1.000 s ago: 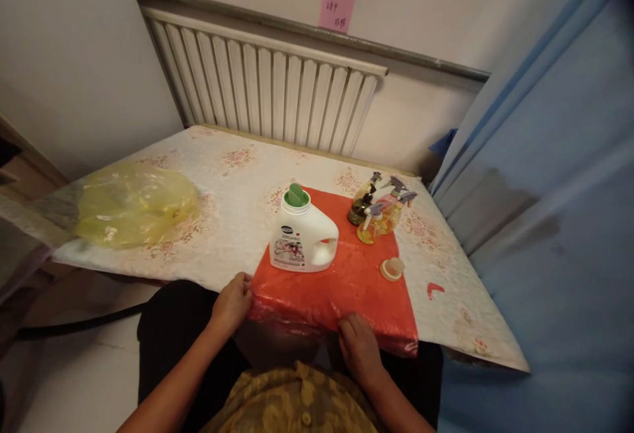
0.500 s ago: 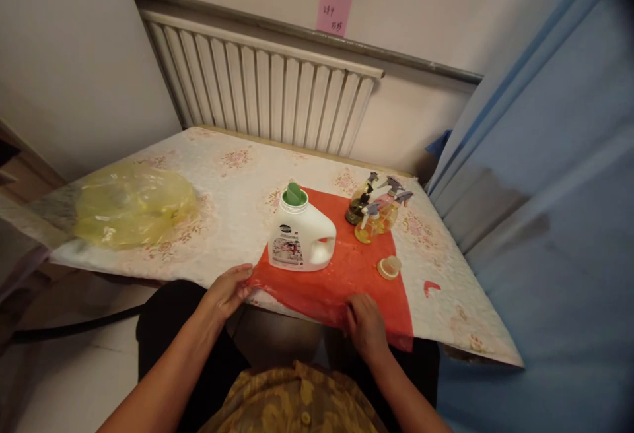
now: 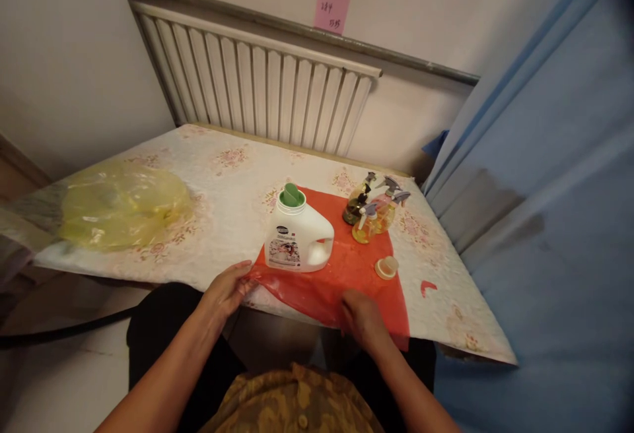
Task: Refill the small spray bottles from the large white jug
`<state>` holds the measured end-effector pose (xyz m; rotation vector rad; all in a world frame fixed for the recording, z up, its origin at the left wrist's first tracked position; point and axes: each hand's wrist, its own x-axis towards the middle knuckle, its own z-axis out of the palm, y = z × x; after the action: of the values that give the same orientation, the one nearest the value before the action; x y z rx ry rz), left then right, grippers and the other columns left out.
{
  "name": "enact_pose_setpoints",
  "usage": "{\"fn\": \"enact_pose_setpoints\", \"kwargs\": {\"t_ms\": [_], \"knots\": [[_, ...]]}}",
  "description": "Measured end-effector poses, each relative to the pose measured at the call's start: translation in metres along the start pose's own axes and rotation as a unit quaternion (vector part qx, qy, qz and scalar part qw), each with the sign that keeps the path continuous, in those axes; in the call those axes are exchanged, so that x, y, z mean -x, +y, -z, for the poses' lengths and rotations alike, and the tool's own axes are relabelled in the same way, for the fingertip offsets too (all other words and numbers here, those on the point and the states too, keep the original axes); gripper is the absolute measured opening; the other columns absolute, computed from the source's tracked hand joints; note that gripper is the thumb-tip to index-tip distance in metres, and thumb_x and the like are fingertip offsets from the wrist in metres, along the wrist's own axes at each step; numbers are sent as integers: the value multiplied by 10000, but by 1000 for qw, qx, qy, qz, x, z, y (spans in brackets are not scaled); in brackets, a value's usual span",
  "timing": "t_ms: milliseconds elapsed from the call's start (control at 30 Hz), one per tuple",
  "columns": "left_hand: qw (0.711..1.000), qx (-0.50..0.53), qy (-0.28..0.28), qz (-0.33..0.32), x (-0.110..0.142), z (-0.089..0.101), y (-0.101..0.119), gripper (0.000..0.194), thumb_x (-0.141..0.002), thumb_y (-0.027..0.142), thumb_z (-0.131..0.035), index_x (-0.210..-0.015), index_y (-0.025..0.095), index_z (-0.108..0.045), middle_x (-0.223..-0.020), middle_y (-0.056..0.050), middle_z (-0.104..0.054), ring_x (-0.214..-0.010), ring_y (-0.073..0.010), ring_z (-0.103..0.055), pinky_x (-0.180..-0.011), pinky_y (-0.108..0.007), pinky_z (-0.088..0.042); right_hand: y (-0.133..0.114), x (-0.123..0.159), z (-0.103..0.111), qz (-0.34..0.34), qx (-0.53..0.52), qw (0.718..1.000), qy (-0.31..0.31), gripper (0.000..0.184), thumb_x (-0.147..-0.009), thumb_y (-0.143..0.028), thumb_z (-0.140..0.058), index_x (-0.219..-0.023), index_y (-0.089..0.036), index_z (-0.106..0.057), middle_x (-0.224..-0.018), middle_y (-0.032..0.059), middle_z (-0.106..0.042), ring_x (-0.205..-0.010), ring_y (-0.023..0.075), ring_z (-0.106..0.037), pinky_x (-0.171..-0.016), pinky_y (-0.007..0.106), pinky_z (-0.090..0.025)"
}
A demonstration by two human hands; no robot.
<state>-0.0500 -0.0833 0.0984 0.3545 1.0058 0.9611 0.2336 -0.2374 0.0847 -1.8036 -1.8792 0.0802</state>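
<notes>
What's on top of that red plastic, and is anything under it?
On the red plastic are a white jug, a cluster of spray bottles and a pale cap. Underneath is the flowered tablecloth; whatever else might be there is covered.

Left hand (image 3: 226, 289) at red sheet's (image 3: 359, 258) near-left corner, fingertips pinched. Right hand (image 3: 364, 317) at its near edge, fingers curled. Bare forearms (image 3: 171, 354) angle inward from sheet's near side.

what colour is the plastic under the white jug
The plastic is red; the head view shows it best.
</notes>
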Motion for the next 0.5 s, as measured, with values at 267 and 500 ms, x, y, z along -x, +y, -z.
{"fn": "enact_pose_setpoints", "kwargs": {"t_ms": [267, 500], "knots": [[994, -102, 8, -42, 5, 13, -5, 169, -719, -7, -624, -788, 144, -591, -663, 4, -655, -521, -91, -623, -522, -175, -533, -2, 5, 6, 18, -5, 997, -74, 192, -838, -127, -471, -686, -208, -556, -681, -1, -598, -612, 140, -525, -572, 235, -343], [946, -304, 33, -108, 5, 33, -15, 241, -645, 130, -680, -863, 166, -583, -661, 22, -656, -567, -145, -630, -570, -249, -501, -1, 14, 2, 32, 4, 991, -131, 187, -826, -93, -475, -709, -207, -566, -710, -3, -621, -652, 144, -553, -583, 230, -328]]}}
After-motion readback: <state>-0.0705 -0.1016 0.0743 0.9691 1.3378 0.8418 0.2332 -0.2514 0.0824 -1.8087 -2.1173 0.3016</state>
